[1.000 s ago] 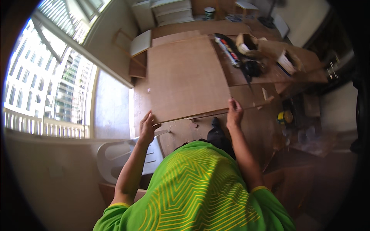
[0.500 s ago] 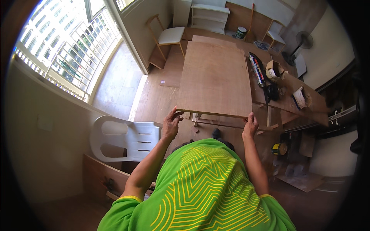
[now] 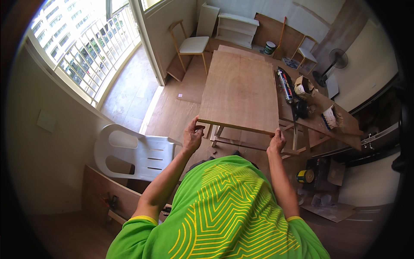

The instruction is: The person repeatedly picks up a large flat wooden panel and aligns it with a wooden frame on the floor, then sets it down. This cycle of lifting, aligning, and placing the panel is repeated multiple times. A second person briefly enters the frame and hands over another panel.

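Observation:
A plywood panel (image 3: 241,90) stretches out in front of me, its near end reaching past the wooden trestle supports (image 3: 217,134) below. My left hand (image 3: 192,134) grips the panel's near left corner, thumb at the edge and fingers curled beneath it. At the near right corner, my right hand (image 3: 276,141) holds the edge in the same way. Beside the panel's right edge, a caulking gun (image 3: 284,82) lies on a wooden work table (image 3: 315,108). How much of the panel rests on what is under it is hidden.
Two torn cardboard boxes (image 3: 331,117) sit on the work table. A white plastic chair (image 3: 148,155) stands to my left, near a low wooden box (image 3: 101,185). Further off are a wooden chair (image 3: 194,45), a white shelf (image 3: 236,30) and a fan (image 3: 338,59). A yellow tin (image 3: 304,176) is at right.
My view has turned and shifted slightly, so the surroundings sit differently. Both hands keep their hold on the same two panel corners, and the panel's near edge slants a little more down to the right.

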`<control>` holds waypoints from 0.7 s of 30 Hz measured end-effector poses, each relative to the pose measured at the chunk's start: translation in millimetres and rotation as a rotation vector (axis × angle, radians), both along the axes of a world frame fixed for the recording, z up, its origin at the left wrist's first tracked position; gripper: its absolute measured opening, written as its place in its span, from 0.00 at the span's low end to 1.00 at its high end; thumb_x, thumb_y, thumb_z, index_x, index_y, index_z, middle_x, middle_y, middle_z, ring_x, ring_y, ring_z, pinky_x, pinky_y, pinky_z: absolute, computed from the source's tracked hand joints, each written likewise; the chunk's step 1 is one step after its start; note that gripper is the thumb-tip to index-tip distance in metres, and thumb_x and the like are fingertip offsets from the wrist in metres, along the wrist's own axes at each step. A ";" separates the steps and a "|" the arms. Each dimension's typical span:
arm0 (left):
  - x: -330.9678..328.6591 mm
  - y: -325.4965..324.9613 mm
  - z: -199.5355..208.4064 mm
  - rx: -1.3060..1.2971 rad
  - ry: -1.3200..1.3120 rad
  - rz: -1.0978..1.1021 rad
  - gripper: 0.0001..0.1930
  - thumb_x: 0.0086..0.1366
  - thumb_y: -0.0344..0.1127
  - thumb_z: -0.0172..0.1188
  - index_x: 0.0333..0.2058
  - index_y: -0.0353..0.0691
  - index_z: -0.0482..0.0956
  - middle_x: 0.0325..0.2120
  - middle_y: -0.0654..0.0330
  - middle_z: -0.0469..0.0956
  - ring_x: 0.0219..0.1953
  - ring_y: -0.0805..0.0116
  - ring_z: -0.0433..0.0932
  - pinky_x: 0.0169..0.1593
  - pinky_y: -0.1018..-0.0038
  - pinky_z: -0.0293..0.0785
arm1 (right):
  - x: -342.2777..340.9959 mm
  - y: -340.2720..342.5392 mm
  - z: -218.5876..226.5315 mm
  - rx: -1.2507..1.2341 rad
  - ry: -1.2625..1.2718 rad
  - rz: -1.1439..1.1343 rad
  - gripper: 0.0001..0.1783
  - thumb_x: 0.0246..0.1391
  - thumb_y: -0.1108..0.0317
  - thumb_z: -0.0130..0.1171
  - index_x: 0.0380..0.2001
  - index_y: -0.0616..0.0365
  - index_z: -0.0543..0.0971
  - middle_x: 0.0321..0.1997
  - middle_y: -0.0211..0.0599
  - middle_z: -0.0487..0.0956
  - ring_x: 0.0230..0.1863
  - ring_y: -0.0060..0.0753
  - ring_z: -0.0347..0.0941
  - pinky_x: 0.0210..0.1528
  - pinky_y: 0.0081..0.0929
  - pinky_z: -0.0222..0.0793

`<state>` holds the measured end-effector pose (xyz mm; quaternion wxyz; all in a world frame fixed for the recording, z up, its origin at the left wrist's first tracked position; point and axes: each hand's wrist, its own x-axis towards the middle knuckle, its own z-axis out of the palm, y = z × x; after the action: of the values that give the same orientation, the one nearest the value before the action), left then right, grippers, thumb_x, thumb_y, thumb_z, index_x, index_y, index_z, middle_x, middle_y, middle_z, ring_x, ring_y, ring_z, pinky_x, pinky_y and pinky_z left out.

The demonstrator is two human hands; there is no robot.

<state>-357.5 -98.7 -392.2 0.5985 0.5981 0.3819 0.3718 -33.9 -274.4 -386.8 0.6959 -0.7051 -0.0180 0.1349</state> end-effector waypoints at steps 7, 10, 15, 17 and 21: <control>-1.1 -12.1 -2.6 -0.501 -0.667 0.004 0.33 0.63 0.17 0.52 0.68 0.38 0.62 0.65 0.55 0.66 0.48 0.58 0.83 0.41 0.68 0.86 | 4.8 3.2 -5.1 0.110 -0.036 -0.008 0.18 0.68 0.59 0.55 0.47 0.65 0.81 0.42 0.35 0.80 0.39 0.28 0.75 0.41 0.25 0.73; 9.3 -18.4 -3.8 -0.459 -0.650 0.089 0.34 0.61 0.17 0.52 0.68 0.35 0.60 0.65 0.55 0.67 0.46 0.61 0.84 0.37 0.73 0.86 | 14.2 -2.6 -8.4 0.080 -0.015 0.062 0.18 0.68 0.59 0.55 0.49 0.64 0.79 0.44 0.37 0.80 0.41 0.31 0.76 0.45 0.28 0.75; 10.3 -27.4 -8.6 -0.434 -0.543 0.085 0.36 0.61 0.20 0.53 0.70 0.37 0.58 0.63 0.55 0.70 0.45 0.67 0.83 0.36 0.76 0.84 | 40.8 -11.9 -8.4 0.089 0.069 0.103 0.20 0.68 0.60 0.56 0.55 0.63 0.75 0.50 0.40 0.77 0.46 0.37 0.75 0.48 0.35 0.76; 8.5 -31.6 -9.0 -0.429 -0.556 0.082 0.38 0.61 0.22 0.54 0.71 0.41 0.57 0.64 0.56 0.70 0.43 0.69 0.83 0.37 0.76 0.84 | 49.5 -14.1 -6.4 0.079 0.110 0.133 0.20 0.68 0.60 0.55 0.55 0.63 0.74 0.52 0.42 0.76 0.48 0.40 0.75 0.49 0.37 0.77; 11.8 -40.3 -9.7 -0.393 -0.560 0.078 0.40 0.62 0.23 0.54 0.73 0.46 0.53 0.65 0.58 0.69 0.44 0.69 0.81 0.37 0.76 0.82 | 56.9 -15.1 -4.1 0.021 0.098 0.117 0.19 0.69 0.61 0.53 0.55 0.63 0.74 0.53 0.44 0.76 0.49 0.43 0.75 0.50 0.39 0.78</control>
<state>-345.8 -138.9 -401.9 0.7691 0.3312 0.2898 0.4635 23.0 -289.4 -390.9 0.6942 -0.6882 -0.0264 0.2093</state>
